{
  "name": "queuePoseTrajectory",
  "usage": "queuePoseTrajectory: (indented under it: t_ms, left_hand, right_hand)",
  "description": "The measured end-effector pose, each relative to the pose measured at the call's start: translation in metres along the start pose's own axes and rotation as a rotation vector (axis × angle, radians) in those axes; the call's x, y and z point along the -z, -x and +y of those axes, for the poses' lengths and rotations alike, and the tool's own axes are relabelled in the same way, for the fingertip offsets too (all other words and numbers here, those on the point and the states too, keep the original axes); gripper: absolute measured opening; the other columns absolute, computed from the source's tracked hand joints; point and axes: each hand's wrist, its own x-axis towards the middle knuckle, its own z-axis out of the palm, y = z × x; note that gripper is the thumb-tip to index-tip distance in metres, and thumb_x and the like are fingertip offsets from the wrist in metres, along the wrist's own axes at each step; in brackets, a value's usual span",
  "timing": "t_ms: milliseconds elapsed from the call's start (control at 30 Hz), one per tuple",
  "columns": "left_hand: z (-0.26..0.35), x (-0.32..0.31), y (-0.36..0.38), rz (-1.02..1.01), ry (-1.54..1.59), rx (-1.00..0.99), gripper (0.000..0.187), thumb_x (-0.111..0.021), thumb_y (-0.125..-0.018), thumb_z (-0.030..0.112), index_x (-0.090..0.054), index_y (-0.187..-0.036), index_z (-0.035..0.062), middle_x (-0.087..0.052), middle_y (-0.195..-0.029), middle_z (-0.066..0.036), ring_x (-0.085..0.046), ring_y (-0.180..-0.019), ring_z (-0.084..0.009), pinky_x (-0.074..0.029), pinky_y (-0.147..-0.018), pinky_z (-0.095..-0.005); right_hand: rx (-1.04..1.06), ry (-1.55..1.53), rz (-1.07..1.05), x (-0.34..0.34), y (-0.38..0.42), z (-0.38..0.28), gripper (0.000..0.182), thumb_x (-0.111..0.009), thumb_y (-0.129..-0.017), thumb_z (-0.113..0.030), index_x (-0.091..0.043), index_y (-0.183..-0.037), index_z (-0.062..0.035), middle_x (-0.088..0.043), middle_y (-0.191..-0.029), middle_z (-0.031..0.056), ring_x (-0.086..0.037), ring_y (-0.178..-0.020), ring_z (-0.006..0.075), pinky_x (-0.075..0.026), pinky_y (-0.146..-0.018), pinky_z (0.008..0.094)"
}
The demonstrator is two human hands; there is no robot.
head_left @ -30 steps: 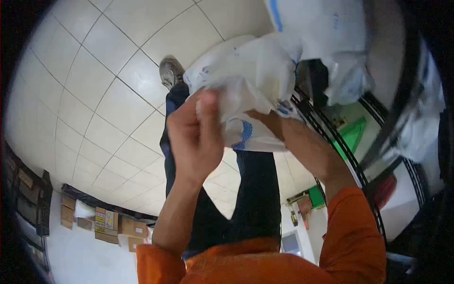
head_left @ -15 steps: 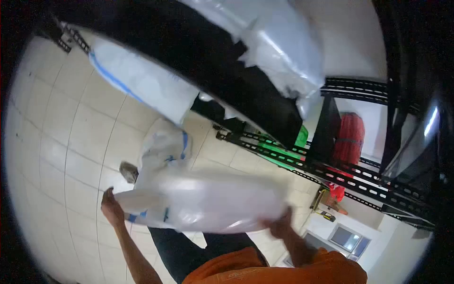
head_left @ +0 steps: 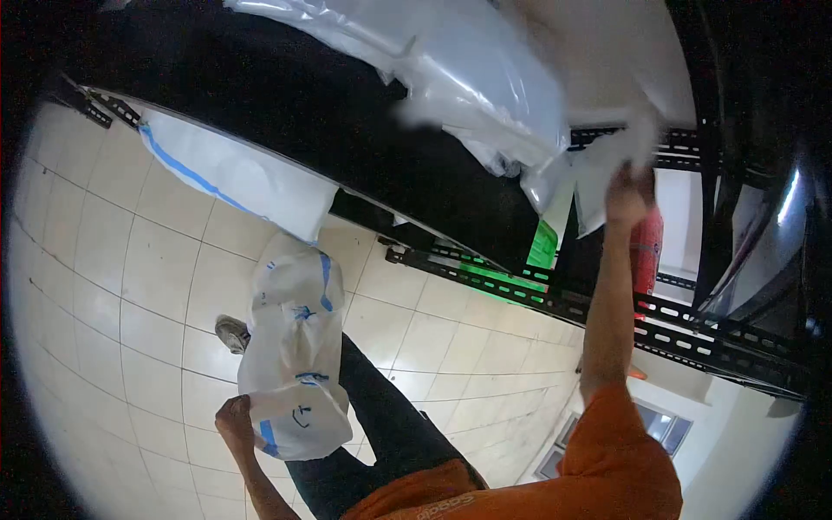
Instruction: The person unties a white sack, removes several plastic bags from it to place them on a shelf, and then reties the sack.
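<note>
My left hand (head_left: 234,423) is closed on the edge of a white sack (head_left: 295,381) with blue stripes and dark markings. The sack stands against my legs, its top edge facing me. My right hand (head_left: 630,199) is raised at the far end of the shelf, fingers wrapped round a white plastic bag (head_left: 600,178), which is partly blurred. Beside that bag lies a pile of shiny clear-white plastic packages (head_left: 477,78) on the black shelf (head_left: 286,95).
Perforated black rack rails (head_left: 537,290) run beneath the shelf. Another white sack (head_left: 234,173) with a blue stripe stands under it at left. A red bundle (head_left: 646,260) and a green object (head_left: 542,247) are on the rack. Pale tiles (head_left: 130,260) cover the floor.
My right hand has risen from above my lap to the shelf with a white plastic bag. My left hand, still on the sack, has shifted slightly right and down. The white bundle over my lap is gone.
</note>
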Motion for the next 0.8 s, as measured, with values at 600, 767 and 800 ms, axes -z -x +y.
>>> queuePoseTrajectory:
  t_ms: [600, 767, 800]
  left_hand:
    - [0.106, 0.050, -0.048, -0.010, 0.605, 0.101, 0.031, -0.059, -0.092, 0.025, -0.067, -0.090, -0.0044, -0.061, -0.074, 0.000, -0.049, -0.066, -0.0073, -0.042, -0.059, -0.0255]
    - [0.083, 0.060, -0.038, -0.050, 0.980, 0.104, 0.028, -0.056, -0.094, 0.025, -0.070, -0.093, 0.0008, -0.066, -0.076, -0.003, -0.054, -0.066, -0.0058, -0.044, -0.059, -0.0209]
    - [0.075, 0.066, -0.040, -0.085, 1.004, 0.099, 0.028, -0.056, -0.094, 0.025, -0.070, -0.094, 0.0004, -0.066, -0.076, -0.004, -0.055, -0.066, -0.0066, -0.045, -0.060, -0.0218]
  right_hand:
    - [0.464, -2.184, -1.141, 0.389, 0.190, -0.270, 0.024, -0.045, -0.095, -0.017, -0.060, -0.104, -0.0006, -0.061, -0.111, 0.0136, -0.057, -0.106, 0.0222, -0.044, -0.093, 0.0365]
    - [1.586, -0.979, -0.992, 0.363, 0.330, -0.436, 0.022, -0.053, -0.086, -0.012, -0.061, -0.101, 0.0014, -0.065, -0.094, 0.0185, -0.064, -0.085, 0.0322, -0.051, -0.078, 0.0410]
    - [1.259, -1.091, -1.225, 0.342, 0.334, -0.442, 0.024, -0.055, -0.084, -0.017, -0.061, -0.098, 0.0011, -0.065, -0.097, 0.0205, -0.064, -0.087, 0.0340, -0.051, -0.078, 0.0433]
